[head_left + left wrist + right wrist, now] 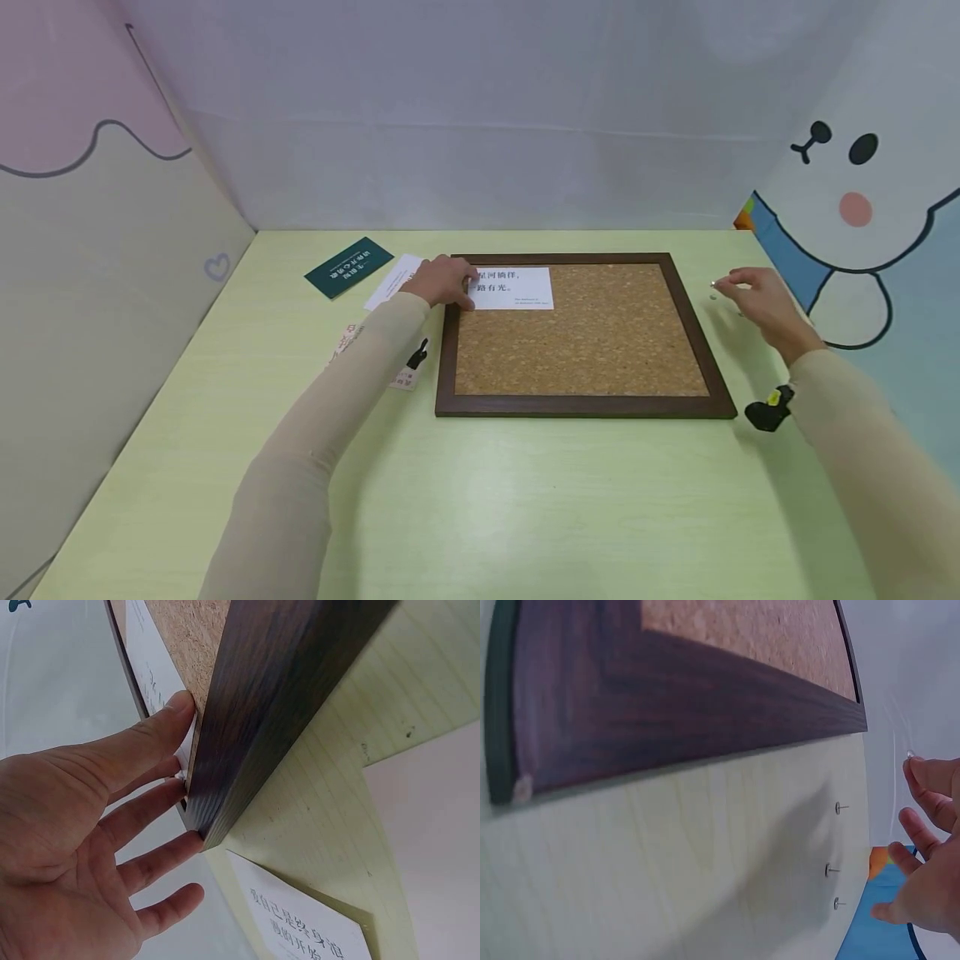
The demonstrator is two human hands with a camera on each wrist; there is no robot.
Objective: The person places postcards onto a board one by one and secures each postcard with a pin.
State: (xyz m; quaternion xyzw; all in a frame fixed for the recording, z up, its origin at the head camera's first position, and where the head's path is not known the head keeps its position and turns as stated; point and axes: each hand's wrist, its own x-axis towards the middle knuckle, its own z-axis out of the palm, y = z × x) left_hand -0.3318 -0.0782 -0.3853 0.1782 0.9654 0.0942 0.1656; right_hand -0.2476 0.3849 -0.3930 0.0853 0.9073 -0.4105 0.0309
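Note:
A white card [525, 287] with printed characters lies at the upper left of a cork board [585, 358] in a dark brown frame [585, 407]. My left hand [442, 282] rests over the card's left end. In the left wrist view its thumb touches the card's edge, and its spread fingers reach to the frame's corner. Right of the board, my right hand [765, 304] is raised above the table. Between thumb and forefinger it pinches a small thumbtack [910, 754]. Below it, in the right wrist view, three more thumbtacks [838, 808] stand on their heads on the table.
Left of the board lie a dark green card [348, 267], a white card [392, 282] and a pale card with reddish print [405, 379], partly hidden by the left arm. A pale wall [487, 167] closes the table's back; a patterned one stands at right.

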